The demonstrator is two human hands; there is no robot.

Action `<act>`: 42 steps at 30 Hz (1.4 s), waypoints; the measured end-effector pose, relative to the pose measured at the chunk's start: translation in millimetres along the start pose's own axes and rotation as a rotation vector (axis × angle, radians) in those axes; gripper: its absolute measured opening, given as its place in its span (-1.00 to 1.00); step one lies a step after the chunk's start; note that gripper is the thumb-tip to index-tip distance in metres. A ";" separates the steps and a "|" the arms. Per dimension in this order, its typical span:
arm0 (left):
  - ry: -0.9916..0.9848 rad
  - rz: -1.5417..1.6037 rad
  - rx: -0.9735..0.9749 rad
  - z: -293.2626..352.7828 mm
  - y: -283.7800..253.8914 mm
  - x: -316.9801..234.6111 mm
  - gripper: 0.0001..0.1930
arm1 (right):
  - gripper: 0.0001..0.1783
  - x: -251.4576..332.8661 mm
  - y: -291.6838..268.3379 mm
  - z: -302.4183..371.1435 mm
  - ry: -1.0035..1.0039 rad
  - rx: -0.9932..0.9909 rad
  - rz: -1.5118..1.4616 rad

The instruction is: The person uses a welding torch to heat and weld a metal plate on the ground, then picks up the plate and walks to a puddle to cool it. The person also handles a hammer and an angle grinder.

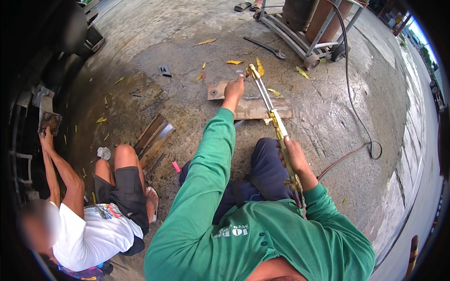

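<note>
My right hand (296, 159) is wrapped around the handle of a long brass cutting torch (277, 125). The torch slants up and away, its angled head above the ground ahead of me. Close by that head is my left hand (233, 92), fingers curled and thumb on top; whatever it may grip is too small to make out. Beneath the left hand lies a rusty steel plate (269, 108) on the concrete, with a hole near its left end. No flame shows at the torch tip.
A wheeled cart (293, 40) with gas cylinders (328, 21) stands at the far right, its hose (352, 100) running toward me. A wrench (266, 48), yellow leaves and steel channel pieces (153, 140) lie about. At left, a person (101, 229) sits reaching toward a vehicle part (49, 122).
</note>
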State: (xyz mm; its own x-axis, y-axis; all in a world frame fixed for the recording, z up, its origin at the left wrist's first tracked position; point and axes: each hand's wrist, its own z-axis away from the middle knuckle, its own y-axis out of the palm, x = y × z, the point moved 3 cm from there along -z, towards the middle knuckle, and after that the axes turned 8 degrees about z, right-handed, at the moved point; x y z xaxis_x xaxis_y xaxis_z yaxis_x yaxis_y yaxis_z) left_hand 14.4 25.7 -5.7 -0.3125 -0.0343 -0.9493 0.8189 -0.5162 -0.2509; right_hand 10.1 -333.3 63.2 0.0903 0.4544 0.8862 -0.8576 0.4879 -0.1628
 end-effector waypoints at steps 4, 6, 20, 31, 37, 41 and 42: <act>0.083 -0.148 0.025 -5.7 -0.6 2.1 -0.32 | -0.27 3.0 0.4 2.6 -0.006 -0.001 0.026; 0.081 -0.168 -0.023 -15.9 -9.7 1.7 -0.32 | -0.27 8.7 5.5 -1.0 -0.020 0.003 0.024; 0.250 -0.374 -0.022 -14.1 -18.1 9.0 -0.37 | -0.26 6.5 10.9 2.1 -0.019 0.024 0.021; 0.066 -0.135 0.070 -2.2 -1.7 -6.1 -0.29 | -0.27 3.2 -1.6 1.4 0.001 -0.010 0.019; 0.253 -0.164 -0.036 -5.1 -11.5 0.5 -0.24 | -0.26 6.7 3.7 -3.5 -0.009 0.014 0.002; 0.053 -0.032 -0.071 33.9 -45.3 20.3 -0.31 | -0.25 4.7 -10.5 -16.0 0.007 -0.046 -0.075; 0.115 0.038 -0.089 59.7 -44.2 25.2 -0.43 | -0.26 0.9 -23.1 -22.7 -0.012 -0.078 -0.075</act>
State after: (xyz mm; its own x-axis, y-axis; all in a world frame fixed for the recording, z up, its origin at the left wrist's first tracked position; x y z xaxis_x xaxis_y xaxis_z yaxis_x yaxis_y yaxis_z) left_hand -58.3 -3.5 -7.2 -0.2274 0.0482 -0.9726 0.8703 -0.4381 -0.2252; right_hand 41.5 -327.2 57.9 0.1464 0.4057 0.9022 -0.8067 0.5768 -0.1285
